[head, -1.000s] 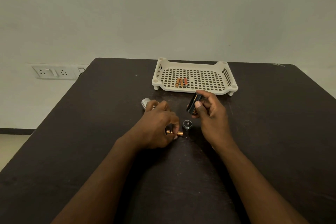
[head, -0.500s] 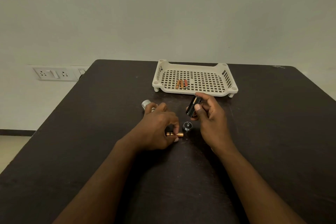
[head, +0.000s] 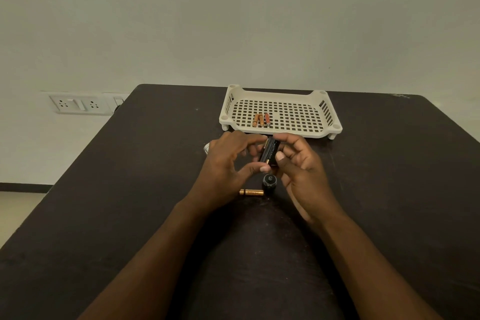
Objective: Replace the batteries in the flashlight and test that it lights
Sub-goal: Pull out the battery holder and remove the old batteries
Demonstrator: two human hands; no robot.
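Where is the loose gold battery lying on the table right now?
In the head view the loose gold battery lies flat on the dark table, just left of the small black cap and nearer the camera than both hands.

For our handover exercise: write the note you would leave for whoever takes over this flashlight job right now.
Right hand grips the black battery holder; left hand pinches it from the other side.
One copper battery lies on the table beside the black end cap. Three batteries sit in the white basket.
Done: flashlight opened.
Left: finish loading the holder, reassemble, test the light.
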